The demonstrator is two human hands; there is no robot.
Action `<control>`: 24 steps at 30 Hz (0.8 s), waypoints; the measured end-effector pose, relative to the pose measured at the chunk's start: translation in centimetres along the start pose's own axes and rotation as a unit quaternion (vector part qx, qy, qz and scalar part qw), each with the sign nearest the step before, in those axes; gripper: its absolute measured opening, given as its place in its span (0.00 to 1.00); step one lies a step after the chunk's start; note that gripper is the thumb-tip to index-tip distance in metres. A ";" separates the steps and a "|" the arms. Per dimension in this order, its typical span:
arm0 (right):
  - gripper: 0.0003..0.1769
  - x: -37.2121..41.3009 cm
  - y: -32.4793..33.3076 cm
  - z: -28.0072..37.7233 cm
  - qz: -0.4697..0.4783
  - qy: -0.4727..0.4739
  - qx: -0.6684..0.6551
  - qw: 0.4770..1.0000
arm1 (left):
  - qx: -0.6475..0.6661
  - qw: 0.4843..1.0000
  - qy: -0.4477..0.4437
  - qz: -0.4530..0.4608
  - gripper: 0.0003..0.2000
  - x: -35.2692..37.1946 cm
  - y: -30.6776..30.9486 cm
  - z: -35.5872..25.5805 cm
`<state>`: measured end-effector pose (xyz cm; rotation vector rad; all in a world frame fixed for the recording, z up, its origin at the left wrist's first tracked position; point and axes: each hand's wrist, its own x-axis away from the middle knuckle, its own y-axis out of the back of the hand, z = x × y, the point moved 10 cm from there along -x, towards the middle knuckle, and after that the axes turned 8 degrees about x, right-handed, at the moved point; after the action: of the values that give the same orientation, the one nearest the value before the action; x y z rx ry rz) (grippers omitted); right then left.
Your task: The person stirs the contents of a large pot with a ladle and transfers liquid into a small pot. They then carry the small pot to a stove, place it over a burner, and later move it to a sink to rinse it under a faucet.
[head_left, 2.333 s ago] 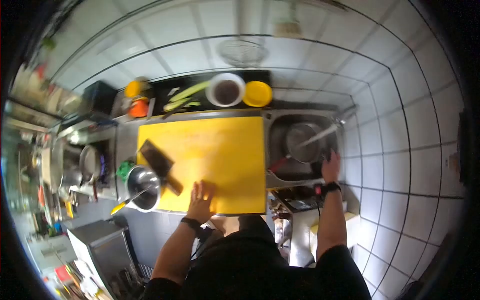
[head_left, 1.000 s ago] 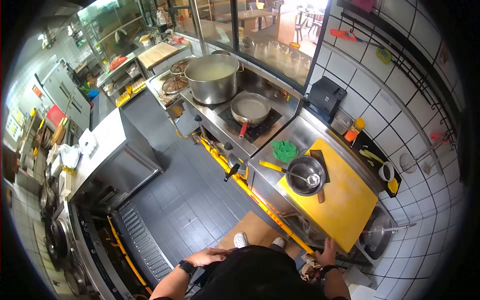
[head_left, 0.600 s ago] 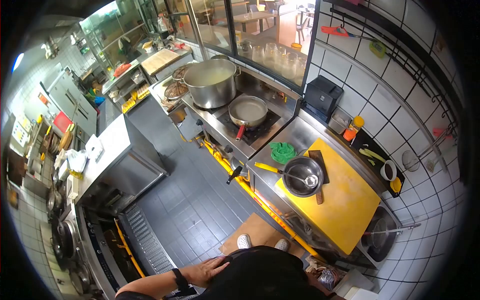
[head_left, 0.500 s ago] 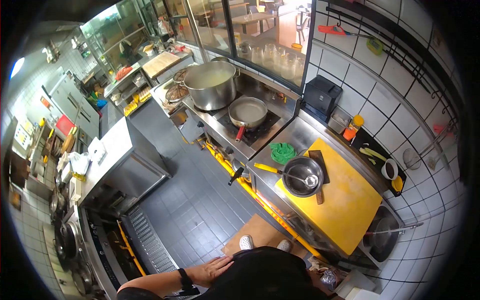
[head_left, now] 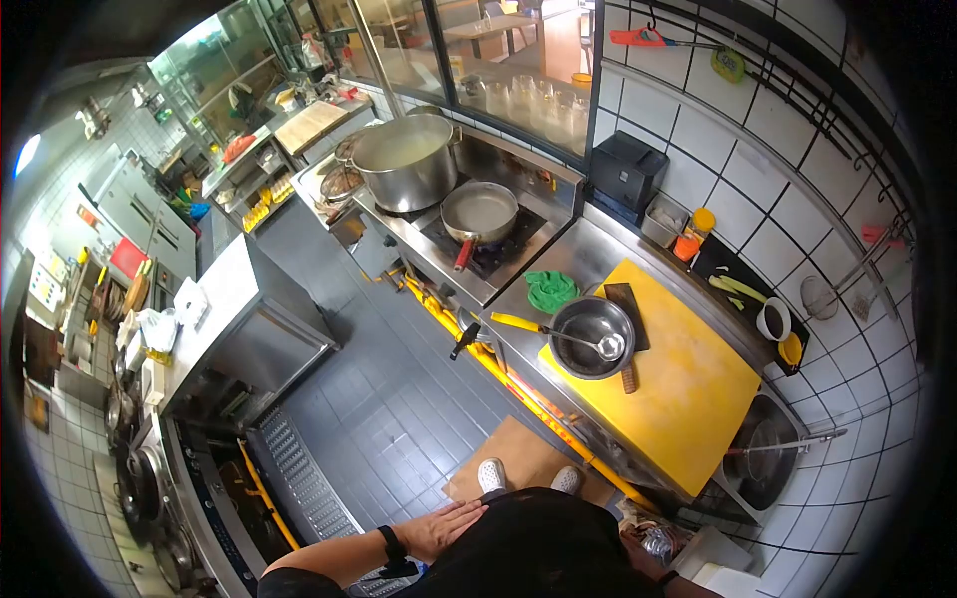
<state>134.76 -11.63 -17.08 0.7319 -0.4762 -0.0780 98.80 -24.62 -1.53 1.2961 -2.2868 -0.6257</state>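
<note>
My left hand lies flat against my dark shirt at the bottom of the view, fingers spread, holding nothing; a black band circles its wrist. My right hand is out of sight; only a bit of its forearm shows at the lower right. To my right stands a steel counter with a yellow cutting board. A steel bowl with a yellow-handled ladle rests on the board's far end, over a cleaver.
A stove carries a large pot and a frying pan. A green cloth lies beside the board. A sink holds a pan. A steel table stands left of the grey tiled floor. A brown mat lies under my feet.
I have turned away from the board toward the aisle. My right hand left the sink and went out of view. My left hand came off the board and settled on my shirt.
</note>
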 end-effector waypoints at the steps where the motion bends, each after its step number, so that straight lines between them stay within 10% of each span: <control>1: 0.37 0.0 0.0 -0.1 0.001 -0.001 -0.001 1.000 | 0.008 1.000 0.002 0.000 0.44 -0.1 -0.1 0.0; 24: 0.37 1.0 -1.4 -1.5 -0.024 0.021 0.038 0.999 | 0.020 1.000 0.021 0.008 0.47 1.1 -0.6 1.4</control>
<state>136.50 -12.02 -18.59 0.8177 -0.4241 -0.0897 97.85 -25.65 -2.86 1.2943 -2.2847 -0.5459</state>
